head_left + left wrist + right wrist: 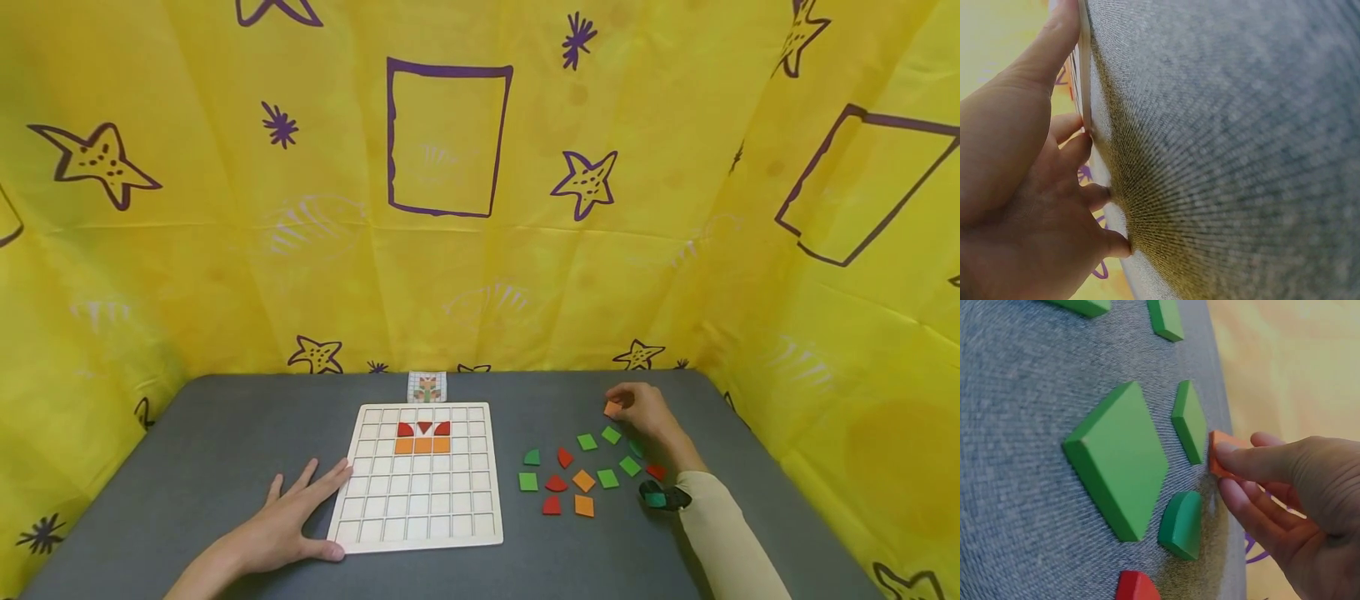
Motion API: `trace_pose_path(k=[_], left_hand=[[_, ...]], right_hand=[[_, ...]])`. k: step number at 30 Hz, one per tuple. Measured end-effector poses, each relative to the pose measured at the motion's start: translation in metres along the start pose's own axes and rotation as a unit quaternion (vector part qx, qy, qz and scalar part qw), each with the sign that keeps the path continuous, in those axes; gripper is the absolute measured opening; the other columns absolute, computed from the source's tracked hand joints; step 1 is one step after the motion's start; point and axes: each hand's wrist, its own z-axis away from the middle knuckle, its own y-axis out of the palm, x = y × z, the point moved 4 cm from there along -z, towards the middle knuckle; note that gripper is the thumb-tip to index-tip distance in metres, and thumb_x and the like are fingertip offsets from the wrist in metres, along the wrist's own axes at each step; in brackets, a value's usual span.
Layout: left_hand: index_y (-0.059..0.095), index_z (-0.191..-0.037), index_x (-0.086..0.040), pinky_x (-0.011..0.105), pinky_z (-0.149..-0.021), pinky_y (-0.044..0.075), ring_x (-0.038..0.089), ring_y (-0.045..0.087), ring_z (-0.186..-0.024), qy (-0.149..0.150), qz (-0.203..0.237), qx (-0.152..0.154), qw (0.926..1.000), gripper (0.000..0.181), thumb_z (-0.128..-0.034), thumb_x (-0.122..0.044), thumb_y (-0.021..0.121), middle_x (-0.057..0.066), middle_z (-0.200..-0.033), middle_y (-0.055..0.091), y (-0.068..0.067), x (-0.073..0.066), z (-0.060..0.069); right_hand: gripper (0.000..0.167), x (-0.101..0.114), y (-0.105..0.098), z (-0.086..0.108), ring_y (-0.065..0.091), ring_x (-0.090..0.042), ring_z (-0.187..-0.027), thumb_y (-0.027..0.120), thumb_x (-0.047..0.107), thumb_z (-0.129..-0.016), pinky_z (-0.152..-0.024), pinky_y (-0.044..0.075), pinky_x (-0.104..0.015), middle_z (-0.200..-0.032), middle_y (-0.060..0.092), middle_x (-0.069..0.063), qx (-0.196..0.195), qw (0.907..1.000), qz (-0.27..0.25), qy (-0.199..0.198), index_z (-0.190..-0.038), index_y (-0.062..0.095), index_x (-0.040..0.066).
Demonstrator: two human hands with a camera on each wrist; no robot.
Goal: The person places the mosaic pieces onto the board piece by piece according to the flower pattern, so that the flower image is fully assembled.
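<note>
My right hand pinches an orange square tile between thumb and fingers at the far right of the loose tiles; the right wrist view shows the same orange tile at the fingertips. My left hand lies with fingers spread at the left edge of a white grid board, thumb and fingertips touching its rim. On the board, a row of orange squares sits under two red quarter-round pieces and a red triangle.
Loose green squares, red pieces, orange squares and a dark green quarter-round piece lie right of the board. A small pattern card lies behind it. Yellow printed cloth encloses the grey table.
</note>
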Motion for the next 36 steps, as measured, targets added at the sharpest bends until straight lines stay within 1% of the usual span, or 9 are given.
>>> trace_pose_path(k=[6, 10, 17, 23, 27, 31, 36], left_hand=[[0.036, -0.152, -0.013, 0.078, -0.098, -0.01, 0.059, 0.003, -0.14, -0.008, 0.003, 0.004, 1.0, 0.108, -0.0631, -0.051, 0.085, 0.016, -0.158, 0.029, 0.0, 0.0, 0.001], [0.036, -0.152, -0.013, 0.078, -0.098, -0.011, 0.059, 0.002, -0.14, -0.008, 0.008, 0.005, 0.9999, 0.108, -0.0632, -0.05, 0.085, 0.016, -0.158, 0.028, 0.0, 0.001, 0.001], [0.037, -0.152, -0.013, 0.079, -0.097, -0.01, 0.06, 0.004, -0.14, 0.004, 0.007, 0.0, 1.0, 0.107, -0.0645, -0.051, 0.084, 0.016, -0.158, 0.029, 0.0, 0.0, 0.002], [0.036, -0.152, -0.012, 0.079, -0.097, -0.01, 0.06, 0.004, -0.14, 0.003, 0.009, 0.002, 1.0, 0.107, -0.0647, -0.052, 0.084, 0.016, -0.158, 0.029, 0.0, -0.001, 0.002], [0.035, -0.153, -0.013, 0.079, -0.097, -0.011, 0.06, 0.003, -0.14, -0.003, 0.014, 0.009, 0.9999, 0.107, -0.0652, -0.05, 0.084, 0.017, -0.159, 0.027, 0.0, -0.001, 0.001], [0.035, -0.153, -0.013, 0.079, -0.097, -0.011, 0.061, 0.002, -0.139, -0.01, 0.012, 0.014, 0.9998, 0.107, -0.0649, -0.05, 0.084, 0.017, -0.159, 0.026, 0.0, 0.0, -0.001], [0.034, -0.153, -0.013, 0.079, -0.097, -0.011, 0.06, 0.001, -0.139, -0.015, 0.011, 0.017, 0.9997, 0.108, -0.0653, -0.051, 0.084, 0.017, -0.159, 0.026, 0.0, 0.0, -0.002]], right_hand=[[0.023, 0.001, -0.002, 0.0, 0.066, -0.026, -0.079, 0.072, -0.006, -0.082, -0.07, 0.055, -0.038, -0.089, 0.07, -0.013, -0.008, 0.9999, -0.014, -0.001, -0.105, 0.07, -0.005], [0.021, 0.006, -0.003, 0.0, 0.066, -0.024, -0.079, 0.07, -0.005, -0.084, -0.069, 0.055, -0.034, -0.088, 0.07, -0.013, -0.011, 0.9996, -0.024, 0.0, -0.105, 0.07, -0.006], [0.022, 0.022, 0.0, 0.0, 0.066, -0.024, -0.083, 0.07, 0.001, -0.087, -0.074, 0.054, -0.037, -0.092, 0.071, -0.012, -0.005, 0.9996, -0.026, 0.005, -0.109, 0.07, -0.005], [0.022, 0.04, 0.004, -0.001, 0.067, -0.026, -0.084, 0.071, 0.001, -0.086, -0.074, 0.056, -0.039, -0.093, 0.071, -0.012, -0.003, 0.9993, -0.032, -0.017, -0.108, 0.07, -0.005], [0.021, 0.048, 0.008, -0.001, 0.067, -0.025, -0.084, 0.072, 0.0, -0.086, -0.071, 0.057, -0.037, -0.093, 0.071, -0.011, 0.001, 0.9989, -0.038, -0.026, -0.107, 0.07, -0.005], [0.021, 0.056, 0.011, -0.002, 0.067, -0.024, -0.083, 0.072, 0.001, -0.086, -0.068, 0.057, -0.034, -0.093, 0.071, -0.011, 0.004, 0.9982, -0.041, -0.044, -0.107, 0.07, -0.005], [0.021, 0.067, 0.018, -0.002, 0.067, -0.023, -0.082, 0.073, 0.003, -0.086, -0.069, 0.056, -0.034, -0.092, 0.072, -0.01, 0.005, 0.9968, -0.037, -0.071, -0.107, 0.071, -0.003]])
